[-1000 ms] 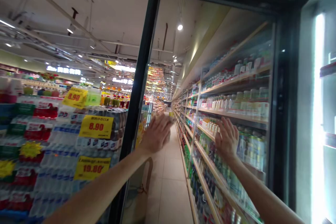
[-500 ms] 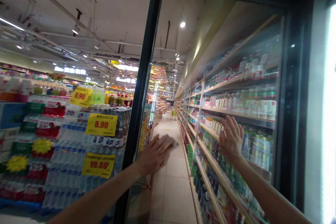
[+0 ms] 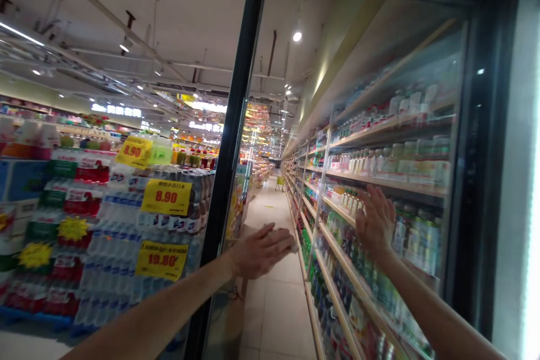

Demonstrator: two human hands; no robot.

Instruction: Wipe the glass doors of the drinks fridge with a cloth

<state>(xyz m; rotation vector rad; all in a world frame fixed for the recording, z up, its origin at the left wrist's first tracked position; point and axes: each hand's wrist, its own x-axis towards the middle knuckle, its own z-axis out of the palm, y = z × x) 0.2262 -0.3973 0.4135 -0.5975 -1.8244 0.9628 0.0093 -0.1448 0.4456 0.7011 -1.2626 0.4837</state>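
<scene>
Black-framed clear glass door [image 3: 337,95]: standing open in front of both hands, long wooden shelves of bottles [image 3: 392,160] showing in its pane.
Left hand [image 3: 264,252]: fingers stretched across the pane; cannot tell whether its grip holds the pale blurred patch [image 3: 292,242] at the fingertips.
Right hand [image 3: 376,219]: raised, grip wide, fingers upright; contact with glass unclear.
Left of frame: yellow price signs [image 3: 166,197] on stacked bottle packs [image 3: 107,242].

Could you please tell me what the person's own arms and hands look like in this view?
The left hand and right hand are ordinary human hands, both ungloved. The left forearm and right forearm are slender and uncovered as far as they show, with no sleeve, watch or bracelet visible. Blur hides finer details on the right hand.
</scene>
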